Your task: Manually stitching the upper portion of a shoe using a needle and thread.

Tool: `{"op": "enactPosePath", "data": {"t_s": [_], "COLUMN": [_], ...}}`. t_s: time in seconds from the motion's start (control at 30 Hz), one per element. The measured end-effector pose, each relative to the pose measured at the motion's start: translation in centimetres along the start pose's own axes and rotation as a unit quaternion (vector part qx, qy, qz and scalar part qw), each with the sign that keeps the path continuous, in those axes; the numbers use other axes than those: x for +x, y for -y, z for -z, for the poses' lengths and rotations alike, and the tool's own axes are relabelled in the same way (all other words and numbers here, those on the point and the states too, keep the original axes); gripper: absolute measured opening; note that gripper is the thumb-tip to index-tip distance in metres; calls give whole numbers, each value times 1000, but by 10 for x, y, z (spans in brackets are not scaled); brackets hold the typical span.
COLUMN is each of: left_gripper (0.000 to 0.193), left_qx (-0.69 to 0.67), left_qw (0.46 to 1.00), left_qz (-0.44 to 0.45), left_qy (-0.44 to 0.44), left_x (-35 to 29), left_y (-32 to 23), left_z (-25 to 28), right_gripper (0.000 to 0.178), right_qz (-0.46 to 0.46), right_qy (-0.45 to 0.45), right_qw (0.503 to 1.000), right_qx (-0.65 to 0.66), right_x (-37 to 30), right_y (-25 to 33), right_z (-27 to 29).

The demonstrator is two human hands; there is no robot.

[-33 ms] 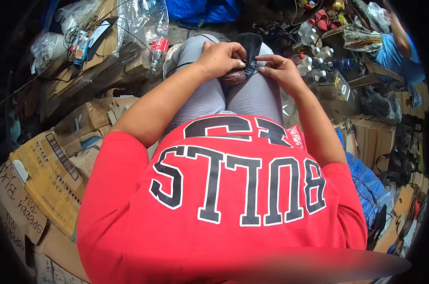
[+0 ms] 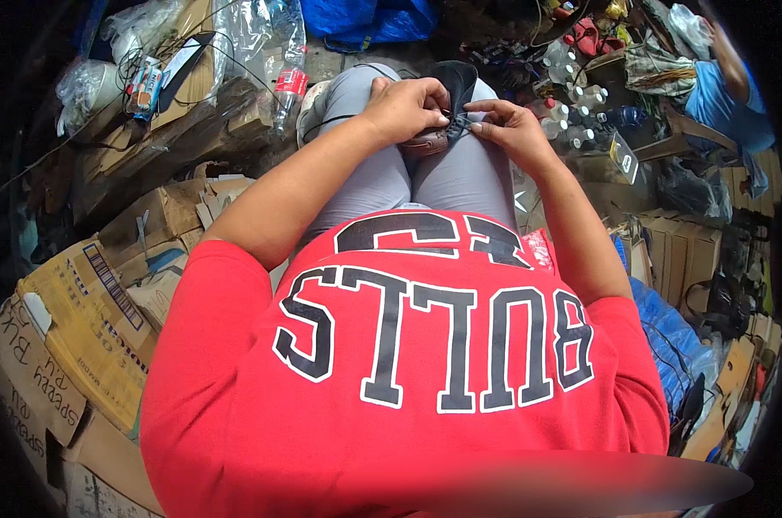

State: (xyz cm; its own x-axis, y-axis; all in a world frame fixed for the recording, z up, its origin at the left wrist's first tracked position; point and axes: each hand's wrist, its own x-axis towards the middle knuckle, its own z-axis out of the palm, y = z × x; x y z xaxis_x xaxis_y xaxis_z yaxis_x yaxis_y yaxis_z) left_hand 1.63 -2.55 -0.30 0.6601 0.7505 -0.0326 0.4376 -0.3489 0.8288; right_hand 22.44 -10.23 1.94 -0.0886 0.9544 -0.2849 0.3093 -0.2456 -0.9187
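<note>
A shoe with black and brown parts [image 2: 457, 86] lies across my grey-trousered thighs. My left hand [image 2: 406, 110] is closed over its left side, with thumb and fingers pressed together on the edge. From the right, my right hand [image 2: 507, 129] pinches at a gathered seam of the shoe, thumb and forefinger nearly together. Something thin and pale shows at those fingertips, too small to make out. The brown part of the shoe peeks out below my left fingers, and much of its left side is hidden by that hand.
Cardboard boxes [image 2: 89, 315] are stacked at my left. Beyond them lie a clear plastic bottle with a red label [image 2: 289, 86] and a biscuit packet [image 2: 146, 88]. Several capped bottles [image 2: 572, 112] stand at the right, near another person's blue garment [image 2: 736, 108]. A blue bag [image 2: 369, 22] lies ahead.
</note>
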Motion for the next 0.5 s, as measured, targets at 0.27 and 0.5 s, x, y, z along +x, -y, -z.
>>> {"op": "enactPosePath", "data": {"t_s": [0.27,0.5], "left_gripper": [18,15], "left_qx": [-4,51], "left_qw": [999,997], "left_qz": [28,-28], "left_qy": [41,-44], "left_x": [9,-5], "left_y": [-3,12], "left_z": [-1,28], "right_gripper": [20,13], "right_qz": [3,2], "right_qy": [-12,-41], "right_qw": [998,999], "right_qx": [-59,35], "right_x": [18,6], "right_y": [5,9], "right_z": [-3,51]}}
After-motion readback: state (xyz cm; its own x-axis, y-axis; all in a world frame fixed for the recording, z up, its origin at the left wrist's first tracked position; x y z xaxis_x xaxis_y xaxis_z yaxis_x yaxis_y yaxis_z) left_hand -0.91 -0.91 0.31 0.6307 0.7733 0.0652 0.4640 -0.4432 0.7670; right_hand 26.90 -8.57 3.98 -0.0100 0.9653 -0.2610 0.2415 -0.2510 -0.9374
